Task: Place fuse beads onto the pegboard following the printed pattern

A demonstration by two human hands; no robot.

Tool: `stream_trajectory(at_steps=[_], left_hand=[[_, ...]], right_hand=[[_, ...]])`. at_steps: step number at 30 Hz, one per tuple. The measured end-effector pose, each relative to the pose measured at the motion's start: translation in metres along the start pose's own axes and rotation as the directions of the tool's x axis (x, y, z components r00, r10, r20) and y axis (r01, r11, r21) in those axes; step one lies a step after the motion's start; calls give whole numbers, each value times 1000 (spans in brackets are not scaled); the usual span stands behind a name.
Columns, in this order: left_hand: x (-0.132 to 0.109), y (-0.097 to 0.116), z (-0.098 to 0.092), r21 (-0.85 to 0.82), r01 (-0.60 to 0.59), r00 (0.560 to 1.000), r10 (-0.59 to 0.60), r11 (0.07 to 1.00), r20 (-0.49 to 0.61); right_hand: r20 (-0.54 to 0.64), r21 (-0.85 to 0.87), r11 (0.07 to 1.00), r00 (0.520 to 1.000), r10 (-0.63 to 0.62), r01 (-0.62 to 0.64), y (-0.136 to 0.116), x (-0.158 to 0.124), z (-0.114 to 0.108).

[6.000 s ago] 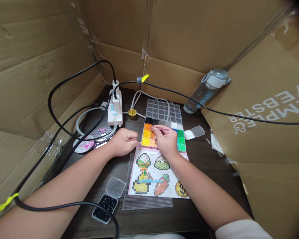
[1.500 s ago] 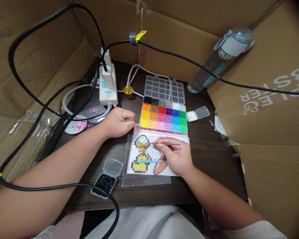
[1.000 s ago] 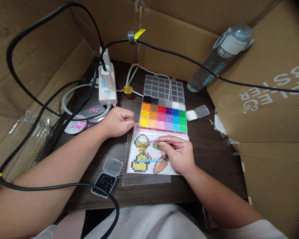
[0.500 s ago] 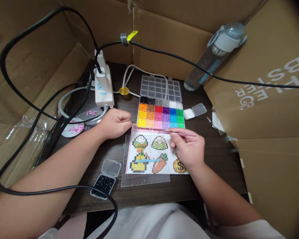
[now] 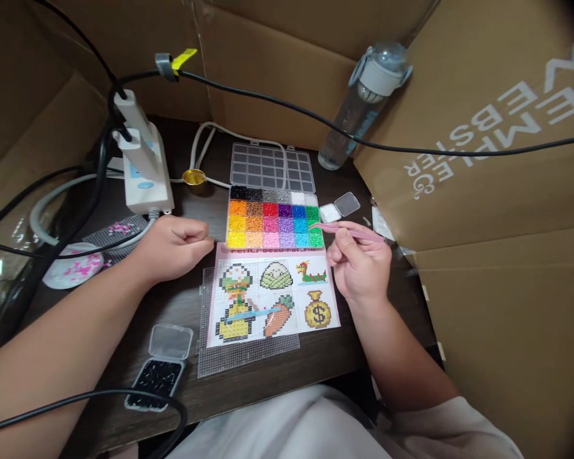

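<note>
My right hand [image 5: 361,264] pinches pink tweezers [image 5: 349,232], tips pointing left over the green corner of the bead box [image 5: 273,223], an open tray of many coloured beads. My left hand [image 5: 172,245] rests as a loose fist on the table left of the box, what it holds hidden. Below the box lies a pattern sheet [image 5: 272,299] with pixel pictures on a clear pegboard [image 5: 249,354]; part of the leftmost figure is filled with beads.
A small open case of black beads [image 5: 155,376] lies near the front edge. A power strip [image 5: 141,172] with cables, a gold cap [image 5: 194,177], a small white-bead case [image 5: 332,211] and a water bottle [image 5: 358,105] stand behind. Cardboard walls enclose the table.
My right hand lifted the tweezers off the pattern sheet and carried them up and right to the bead box's green corner. The view swung right. My left fist stayed put.
</note>
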State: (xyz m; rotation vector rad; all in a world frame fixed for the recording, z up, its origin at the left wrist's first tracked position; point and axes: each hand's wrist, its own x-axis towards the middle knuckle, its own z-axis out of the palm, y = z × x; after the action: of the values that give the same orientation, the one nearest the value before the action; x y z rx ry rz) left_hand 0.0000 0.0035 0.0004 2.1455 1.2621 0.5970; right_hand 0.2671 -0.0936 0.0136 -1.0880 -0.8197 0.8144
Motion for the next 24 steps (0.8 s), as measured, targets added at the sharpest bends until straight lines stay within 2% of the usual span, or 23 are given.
stream_trajectory(at_steps=[4, 13, 24], left_hand=[[0, -1, -1, 11, 20, 1000, -21, 1000, 17], [0, 0, 0, 8, 24, 1000, -24, 1000, 14], [1, -1, 1, -11, 3, 1000, -2, 1000, 22]], right_hand=[[11, 40, 999, 1000, 6, -7, 0, -1, 0], [36, -2, 998, 998, 56, -56, 2, -1, 0], [34, 65, 995, 996, 77, -79, 2, -2, 2]])
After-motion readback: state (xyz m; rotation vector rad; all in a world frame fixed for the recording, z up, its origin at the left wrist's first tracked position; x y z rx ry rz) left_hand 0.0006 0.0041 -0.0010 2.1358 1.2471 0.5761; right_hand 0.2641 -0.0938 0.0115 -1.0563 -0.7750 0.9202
